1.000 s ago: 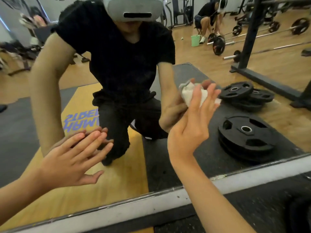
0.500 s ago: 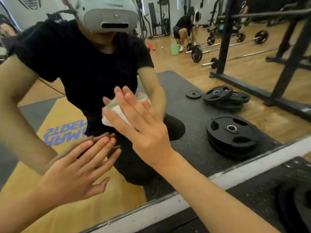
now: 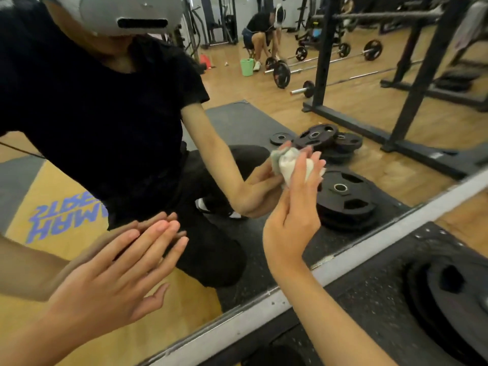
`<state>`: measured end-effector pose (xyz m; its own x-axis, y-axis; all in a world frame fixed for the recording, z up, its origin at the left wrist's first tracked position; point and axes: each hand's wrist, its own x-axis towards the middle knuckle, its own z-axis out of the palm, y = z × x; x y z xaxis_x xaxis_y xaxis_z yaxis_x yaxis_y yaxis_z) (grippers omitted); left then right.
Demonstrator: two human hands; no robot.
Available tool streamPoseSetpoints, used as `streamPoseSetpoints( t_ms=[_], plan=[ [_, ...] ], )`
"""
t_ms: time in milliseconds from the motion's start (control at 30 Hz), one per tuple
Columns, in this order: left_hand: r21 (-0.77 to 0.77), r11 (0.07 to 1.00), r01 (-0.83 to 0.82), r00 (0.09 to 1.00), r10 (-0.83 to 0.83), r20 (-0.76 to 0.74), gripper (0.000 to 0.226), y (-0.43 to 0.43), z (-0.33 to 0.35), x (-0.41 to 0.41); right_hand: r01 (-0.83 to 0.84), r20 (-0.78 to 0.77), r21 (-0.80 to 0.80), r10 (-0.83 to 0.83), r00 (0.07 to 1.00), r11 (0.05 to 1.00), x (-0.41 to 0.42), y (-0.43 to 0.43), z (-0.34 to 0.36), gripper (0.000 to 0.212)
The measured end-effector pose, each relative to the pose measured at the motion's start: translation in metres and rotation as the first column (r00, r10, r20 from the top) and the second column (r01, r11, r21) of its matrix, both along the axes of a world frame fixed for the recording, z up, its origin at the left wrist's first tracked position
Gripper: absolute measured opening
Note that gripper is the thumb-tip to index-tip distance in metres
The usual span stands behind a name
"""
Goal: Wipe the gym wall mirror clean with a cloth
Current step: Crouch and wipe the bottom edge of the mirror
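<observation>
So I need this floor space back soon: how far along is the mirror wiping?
Done: hard to say; the mirror glass in view shows no obvious smears. In hand: the right hand presses a bunched white cloth against the lower glass, near the bottom frame, while the left hand rests flat on it. Left: unclear; the upper mirror is out of view.

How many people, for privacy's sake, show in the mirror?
2: the wiper's own reflection close at left, and a person crouching far back beside the green bucket. Others may be hidden.
</observation>
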<state>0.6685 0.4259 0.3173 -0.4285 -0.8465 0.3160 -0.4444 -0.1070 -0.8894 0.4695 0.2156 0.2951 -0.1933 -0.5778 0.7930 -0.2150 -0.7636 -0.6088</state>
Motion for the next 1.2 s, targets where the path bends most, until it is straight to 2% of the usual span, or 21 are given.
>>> streamPoseSetpoints(
  t_ms=[100,167,233,333,467,567,700,733,800,867,967,1033,1100,1167,1200],
  plan=[
    [-0.011,1.000,0.013,0.998,-0.014,-0.060,0.077,0.003,0.003,-0.006,-0.044,-0.111,-0.140,0.028,0.993,0.989,-0.016,-0.013,-0.013,0.036],
    [-0.020,0.999,0.038,0.988,-0.041,-0.150,0.075,0.002,0.007,-0.015,-0.088,-0.140,-0.169,0.064,0.988,0.982,-0.024,-0.019,-0.013,0.035],
    [-0.039,0.992,0.116,0.958,-0.122,-0.258,0.073,-0.007,0.010,-0.034,-0.111,-0.144,-0.151,0.090,0.986,0.982,-0.025,-0.019,-0.015,0.034],
    [-0.039,0.971,0.237,0.933,-0.239,-0.270,0.078,-0.047,0.020,-0.071,-0.108,-0.136,-0.127,0.090,0.987,0.986,-0.022,-0.016,-0.015,0.034],
    [-0.132,0.971,0.200,0.918,-0.233,-0.320,0.086,-0.102,0.050,-0.096,-0.196,-0.109,-0.091,0.186,0.976,0.976,-0.030,-0.018,-0.013,0.037],
    [-0.151,0.983,0.102,0.961,-0.136,-0.240,0.088,-0.118,0.048,-0.099,-0.185,-0.121,-0.105,0.172,0.978,0.977,-0.037,-0.029,-0.011,0.037],
    [-0.180,0.984,-0.006,0.997,-0.009,-0.082,0.083,-0.127,0.045,-0.098,-0.040,-0.052,-0.171,0.031,0.998,0.984,-0.066,-0.091,0.005,0.037],
    [-0.186,0.982,-0.018,0.998,0.007,-0.061,0.083,-0.127,0.044,-0.097,0.022,-0.004,-0.149,-0.023,1.000,0.989,-0.078,-0.118,0.013,0.038],
    [-0.186,0.982,-0.036,0.999,0.033,-0.021,0.085,-0.128,0.041,-0.097,0.117,0.147,0.001,-0.115,0.982,0.993,-0.105,-0.176,0.034,0.046],
    [-0.194,0.980,-0.037,0.999,0.037,0.000,0.086,-0.129,0.037,-0.097,0.121,0.289,0.131,-0.155,0.945,0.984,-0.116,-0.205,0.048,0.052],
    [-0.204,0.978,-0.031,1.000,0.032,0.001,0.086,-0.129,0.036,-0.097,0.089,0.325,0.160,-0.137,0.936,0.983,-0.083,-0.155,0.038,0.051],
    [-0.198,0.980,-0.031,1.000,0.031,-0.001,0.086,-0.129,0.036,-0.097,0.011,0.261,0.078,-0.031,0.965,0.997,-0.058,-0.101,0.012,0.048],
    [-0.187,0.982,-0.035,0.999,0.037,0.003,0.086,-0.128,0.036,-0.098,-0.096,0.062,-0.064,0.100,0.993,0.993,-0.051,-0.071,-0.019,0.042],
    [-0.179,0.983,-0.041,0.999,0.041,-0.006,0.085,-0.128,0.037,-0.099,-0.156,-0.193,-0.248,0.109,0.975,0.956,-0.065,-0.082,-0.034,0.036],
    [-0.181,0.983,-0.043,0.999,0.042,-0.010,0.084,-0.127,0.037,-0.099,-0.153,-0.243,-0.319,0.075,0.967,0.935,-0.074,-0.098,-0.031,0.036]
  ],
)
